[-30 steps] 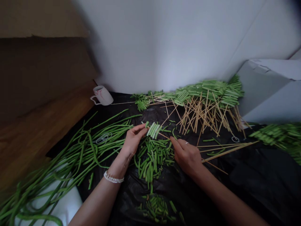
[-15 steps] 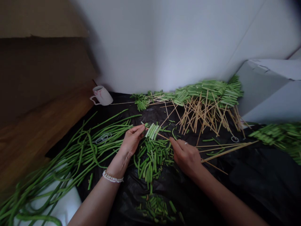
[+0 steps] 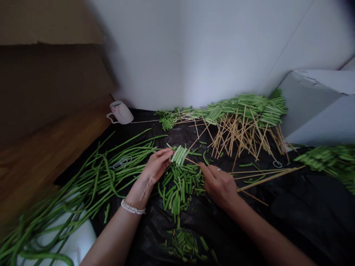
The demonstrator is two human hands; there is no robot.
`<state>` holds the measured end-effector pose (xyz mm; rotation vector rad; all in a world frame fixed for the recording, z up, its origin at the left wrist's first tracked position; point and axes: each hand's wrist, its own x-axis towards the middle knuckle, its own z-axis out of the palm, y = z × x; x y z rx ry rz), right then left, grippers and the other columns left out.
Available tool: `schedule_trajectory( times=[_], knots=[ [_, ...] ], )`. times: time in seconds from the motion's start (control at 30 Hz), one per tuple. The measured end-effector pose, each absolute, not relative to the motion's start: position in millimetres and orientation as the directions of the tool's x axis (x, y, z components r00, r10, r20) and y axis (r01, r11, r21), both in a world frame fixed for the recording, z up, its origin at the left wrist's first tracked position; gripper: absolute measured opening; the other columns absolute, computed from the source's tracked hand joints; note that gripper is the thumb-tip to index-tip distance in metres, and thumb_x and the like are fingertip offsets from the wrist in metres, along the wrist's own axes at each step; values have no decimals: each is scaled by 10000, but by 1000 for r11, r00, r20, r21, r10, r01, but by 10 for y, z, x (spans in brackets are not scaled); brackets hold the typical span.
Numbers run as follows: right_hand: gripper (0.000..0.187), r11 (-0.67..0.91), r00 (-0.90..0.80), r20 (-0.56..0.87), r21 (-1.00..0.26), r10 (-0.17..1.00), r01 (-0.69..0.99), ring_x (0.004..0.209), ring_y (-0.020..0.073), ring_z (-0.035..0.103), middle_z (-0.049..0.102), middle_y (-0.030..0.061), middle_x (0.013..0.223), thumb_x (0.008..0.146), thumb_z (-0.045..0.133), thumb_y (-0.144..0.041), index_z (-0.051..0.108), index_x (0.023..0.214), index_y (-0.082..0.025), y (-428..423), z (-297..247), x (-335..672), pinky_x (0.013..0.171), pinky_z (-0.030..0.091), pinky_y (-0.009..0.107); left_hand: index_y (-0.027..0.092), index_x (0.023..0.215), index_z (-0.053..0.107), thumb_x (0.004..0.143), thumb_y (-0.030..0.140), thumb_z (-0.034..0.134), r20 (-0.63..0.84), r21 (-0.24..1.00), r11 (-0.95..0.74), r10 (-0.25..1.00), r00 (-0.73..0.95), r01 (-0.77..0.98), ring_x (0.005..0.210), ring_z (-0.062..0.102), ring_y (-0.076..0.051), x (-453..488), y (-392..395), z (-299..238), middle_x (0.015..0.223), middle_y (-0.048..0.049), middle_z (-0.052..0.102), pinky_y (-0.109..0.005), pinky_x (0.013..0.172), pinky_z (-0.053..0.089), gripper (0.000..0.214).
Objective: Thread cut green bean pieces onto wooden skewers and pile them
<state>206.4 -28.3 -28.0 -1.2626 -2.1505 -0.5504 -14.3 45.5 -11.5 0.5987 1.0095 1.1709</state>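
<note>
My left hand [image 3: 156, 166] pinches the tip end of a thin bamboo skewer [image 3: 191, 161] that carries a short row of cut green bean pieces [image 3: 179, 153]. My right hand [image 3: 219, 183] is closed around the other end of that skewer, with a ring on one finger. Under both hands lies a loose pile of cut bean pieces [image 3: 180, 184] on black plastic sheeting [image 3: 291, 214]. A pearl bracelet [image 3: 132, 210] circles my left wrist.
Long uncut beans [image 3: 91, 181] spread across the left. Finished bean skewers [image 3: 244, 111] are heaped at the back, more [image 3: 330, 159] at the right. Bare skewers [image 3: 266, 174] lie by my right hand. A white mug [image 3: 119, 112] stands at back left; a white box [image 3: 321, 107] at right.
My left hand slid slightly left and up along the skewer's tip; the bean row shifted a little with it. My right hand barely moved.
</note>
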Motion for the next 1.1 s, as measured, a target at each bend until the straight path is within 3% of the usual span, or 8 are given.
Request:
schedule_trajectory(
  times=[0.3, 0.5, 0.63, 0.77, 0.83, 0.93, 1.0, 1.1],
  knots=[
    [340, 469, -390, 669, 69, 633, 880, 626, 113, 481, 580, 4, 704, 835, 441, -45, 627, 1113, -106, -295, -283, 2054, 578, 341, 269, 155, 734, 731, 606, 183, 831, -384, 813, 401, 914, 128, -422, 674, 588, -109, -140, 434, -76, 754, -32, 696, -224, 611, 448, 165],
    [346, 460, -392, 656, 76, 645, 885, 621, 119, 481, 582, 6, 702, 839, 429, -41, 627, 1115, -107, -292, -282, 2062, 576, 330, 276, 158, 736, 731, 576, 236, 850, -351, 858, 362, 931, 98, -364, 665, 569, -95, -121, 424, -91, 755, -23, 682, -211, 607, 434, 214],
    [354, 451, -392, 651, 85, 650, 888, 619, 120, 479, 584, 7, 709, 834, 431, -49, 618, 1128, -108, -281, -270, 2082, 568, 317, 277, 155, 808, 749, 632, 403, 799, -235, 958, 233, 972, 11, -168, 674, 562, -105, -245, 479, -55, 779, -43, 685, -212, 616, 415, 308],
    [338, 427, -367, 674, 84, 641, 900, 612, 113, 477, 584, 0, 694, 835, 453, -67, 619, 1126, -115, -266, -260, 2100, 567, 315, 275, 156, 803, 747, 698, 453, 713, -15, 980, 45, 988, -156, 194, 681, 566, -149, -458, 573, -55, 768, -61, 698, -251, 637, 401, 317],
    [339, 420, -360, 679, 84, 640, 904, 604, 110, 473, 581, -3, 689, 830, 458, -66, 620, 1123, -119, -262, -260, 2103, 556, 311, 278, 169, 760, 737, 725, 429, 682, 106, 898, -22, 980, -168, 440, 681, 568, -175, -527, 594, -77, 741, -56, 694, -277, 656, 390, 268],
    [352, 420, -365, 667, 85, 650, 904, 598, 108, 471, 578, -3, 689, 821, 453, -61, 619, 1126, -122, -263, -260, 2102, 542, 304, 281, 193, 696, 705, 768, 432, 635, 243, 616, -64, 963, -113, 785, 681, 560, -202, -528, 562, -112, 711, -56, 660, -302, 646, 358, 259],
    [355, 425, -372, 661, 89, 651, 901, 603, 109, 474, 580, 2, 694, 820, 451, -61, 619, 1127, -119, -265, -260, 2099, 547, 308, 280, 200, 673, 680, 779, 440, 626, 278, 433, -86, 960, -42, 897, 722, 564, -225, -480, 514, -132, 730, -70, 642, -313, 648, 353, 268],
    [353, 428, -374, 661, 87, 651, 899, 612, 112, 475, 578, 7, 697, 823, 450, -67, 622, 1127, -116, -268, -264, 2097, 561, 315, 277, 209, 674, 663, 755, 458, 657, 300, 272, -119, 953, 33, 955, 803, 568, -263, -411, 446, -155, 759, -89, 629, -329, 662, 367, 261]
  ],
)
